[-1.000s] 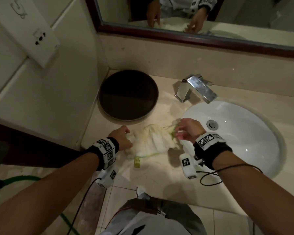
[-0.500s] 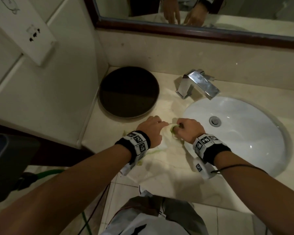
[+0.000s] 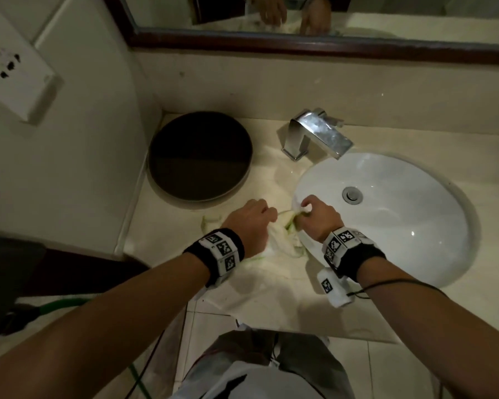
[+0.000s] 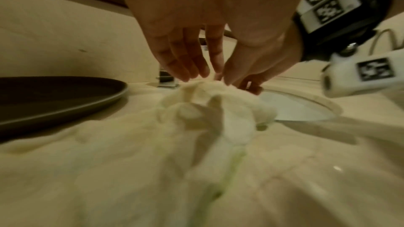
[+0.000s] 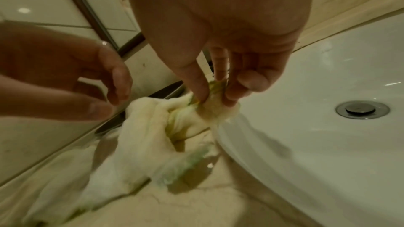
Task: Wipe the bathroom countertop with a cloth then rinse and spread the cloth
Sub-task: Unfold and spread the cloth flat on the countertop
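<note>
A cream cloth [image 3: 283,240] with a green edge lies bunched on the beige countertop [image 3: 271,298], against the left rim of the white sink [image 3: 401,226]. My right hand [image 3: 314,217] pinches a green-edged corner of the cloth [image 5: 148,135] between thumb and fingers [image 5: 201,89], lifted a little above the counter. My left hand [image 3: 260,217] is close beside it, over the heap. In the left wrist view its fingers [image 4: 192,68] point down at the top of the cloth [image 4: 218,110] and grip nothing. The left hand [image 5: 98,84] shows thumb and fingers apart.
A dark round tray [image 3: 199,156] sits at the back left of the counter. The chrome faucet [image 3: 317,133] stands behind the sink, whose drain [image 3: 352,194] is uncovered. A mirror frame [image 3: 329,50] runs along the back wall. A green hose [image 3: 61,306] lies on the floor at left.
My left hand slid right from the cloth's left edge to right beside my right hand. The cloth went from partly spread to bunched. The right hand kept its pinch.
</note>
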